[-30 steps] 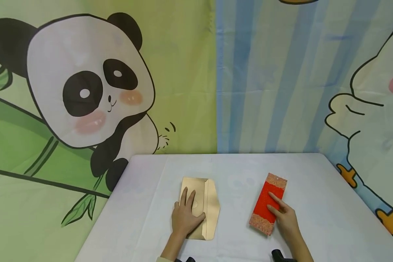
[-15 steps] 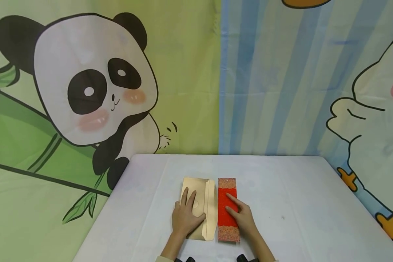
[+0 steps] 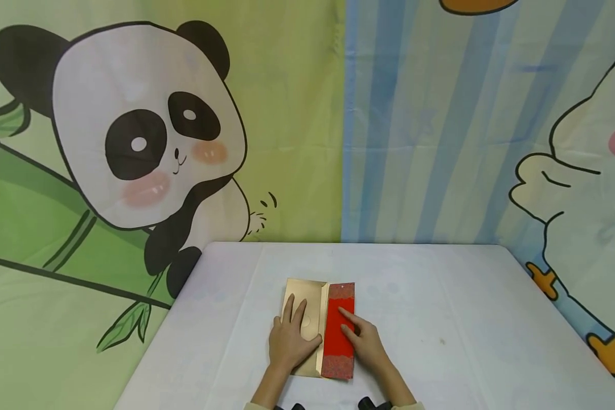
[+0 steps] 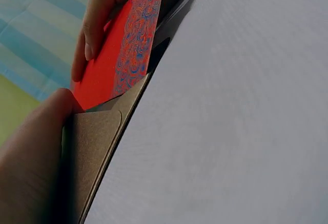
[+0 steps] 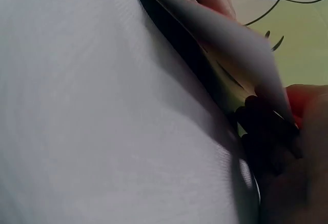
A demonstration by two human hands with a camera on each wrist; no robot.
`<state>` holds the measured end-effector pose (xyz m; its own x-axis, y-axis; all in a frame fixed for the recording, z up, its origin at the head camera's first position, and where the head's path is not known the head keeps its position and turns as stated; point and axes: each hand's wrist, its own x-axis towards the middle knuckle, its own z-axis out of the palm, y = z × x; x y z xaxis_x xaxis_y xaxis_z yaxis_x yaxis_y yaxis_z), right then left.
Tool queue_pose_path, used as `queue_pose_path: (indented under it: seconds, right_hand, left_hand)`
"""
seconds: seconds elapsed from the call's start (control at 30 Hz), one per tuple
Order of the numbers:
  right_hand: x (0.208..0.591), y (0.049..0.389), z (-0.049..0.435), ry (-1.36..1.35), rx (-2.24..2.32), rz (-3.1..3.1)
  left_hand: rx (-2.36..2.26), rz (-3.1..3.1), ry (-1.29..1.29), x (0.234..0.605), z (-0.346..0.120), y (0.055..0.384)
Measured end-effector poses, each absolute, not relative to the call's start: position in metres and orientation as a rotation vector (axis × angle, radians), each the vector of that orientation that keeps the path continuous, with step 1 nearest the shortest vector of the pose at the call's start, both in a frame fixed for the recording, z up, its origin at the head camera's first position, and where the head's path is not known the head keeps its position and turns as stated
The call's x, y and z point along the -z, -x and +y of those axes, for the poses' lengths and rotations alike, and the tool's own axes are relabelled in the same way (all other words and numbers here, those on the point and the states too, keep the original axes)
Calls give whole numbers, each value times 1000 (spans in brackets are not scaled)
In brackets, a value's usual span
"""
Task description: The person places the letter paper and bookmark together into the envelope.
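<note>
A gold envelope (image 3: 314, 296) lies on the white table, its flap to the right. My left hand (image 3: 290, 343) rests on it with fingers spread straight and the thumb near the fold. My right hand (image 3: 370, 344) holds a long red card (image 3: 335, 346) with patterned bands at both ends, fingers on top and others underneath. The card covers most of the flap, its left edge along the fold. In the left wrist view the card (image 4: 100, 83) stands tilted, its lower edge at the envelope's (image 4: 97, 142) opening; whether it is inside is hidden. The right wrist view shows its pale underside (image 5: 241, 44).
The white table (image 3: 466, 319) extends around both hands, with its far edge against a cloth backdrop (image 3: 287, 114) printed with a panda and stripes. Dark wrist gear (image 3: 373, 403) shows at the bottom edge by the right wrist.
My right hand has brought the red card leftward from the right side of the table, straightening it, until it overlaps the envelope's flap. The left hand and envelope have stayed in place.
</note>
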<state>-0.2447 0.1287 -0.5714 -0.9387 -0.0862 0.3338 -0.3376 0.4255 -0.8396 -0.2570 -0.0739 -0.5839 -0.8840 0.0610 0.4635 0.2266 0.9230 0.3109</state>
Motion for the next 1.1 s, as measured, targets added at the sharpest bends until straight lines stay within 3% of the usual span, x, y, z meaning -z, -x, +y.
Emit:
queue_pose_path:
  seconds: [0.2,0.63,1.1]
  right_hand:
    - [577,248,124,-383,-1462,-2411]
    - [571,250,113,-110,-1516,-2475]
    - [575,254,107,-204,-1412,-2511]
  left_hand:
    - [489,-2631,203,583,-74,257]
    - [482,-2630,199,585,-73,258]
    - [483,-2618,207,587,-72,257]
